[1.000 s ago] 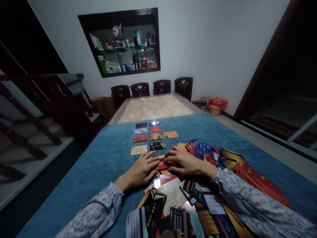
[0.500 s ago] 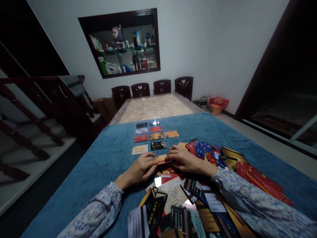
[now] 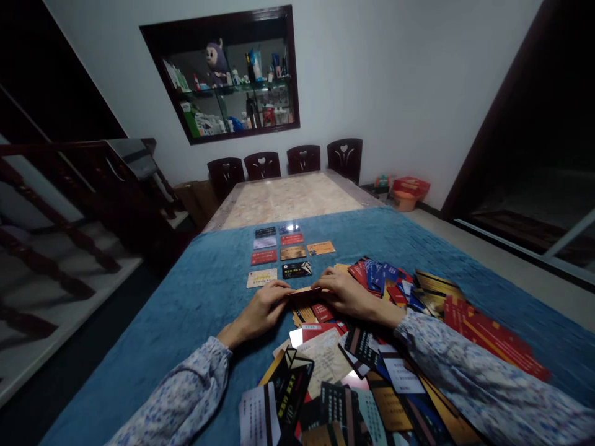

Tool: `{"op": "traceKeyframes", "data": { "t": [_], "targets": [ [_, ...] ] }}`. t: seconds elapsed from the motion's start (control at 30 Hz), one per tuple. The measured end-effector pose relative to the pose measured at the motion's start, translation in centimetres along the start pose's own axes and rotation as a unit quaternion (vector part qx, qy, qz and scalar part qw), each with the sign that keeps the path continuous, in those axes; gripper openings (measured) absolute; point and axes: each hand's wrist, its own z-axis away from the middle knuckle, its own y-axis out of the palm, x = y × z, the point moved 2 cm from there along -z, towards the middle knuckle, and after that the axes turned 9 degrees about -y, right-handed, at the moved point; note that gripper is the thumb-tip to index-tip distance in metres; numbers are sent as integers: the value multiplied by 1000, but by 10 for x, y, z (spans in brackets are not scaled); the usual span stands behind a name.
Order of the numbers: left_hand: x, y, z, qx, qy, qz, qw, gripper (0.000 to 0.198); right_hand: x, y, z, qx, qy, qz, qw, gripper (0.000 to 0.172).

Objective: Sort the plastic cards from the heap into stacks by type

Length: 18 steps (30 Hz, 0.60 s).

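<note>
Between both hands a card is held by its two ends, tilted so that mostly its dark reddish edge side shows. My left hand pinches the left end, and my right hand grips the right end. Just beyond it are laid-out cards in columns: a cream card, a black VIP card, a red card, a gold card and several others. An orange card lies at their right. Nearer, a loose pile of mixed cards spreads below and right of the hands.
A blue cloth covers the near part of the stone-topped table. Red papers lie at the right. Several dark chairs stand at the far end, beneath a wall shelf. A banister is at the left.
The held card has tipped up, hiding the yellowish face seen before. My left hand has shifted slightly up. The whole view has moved a little.
</note>
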Motion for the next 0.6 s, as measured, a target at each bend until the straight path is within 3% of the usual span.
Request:
{"op": "traceKeyframes", "data": {
  "t": [0.6],
  "targets": [
    [-7, -2, 0, -17, -31, 17, 999, 22, 2, -7, -3, -31, 23, 27, 999, 15]
  ]
}}
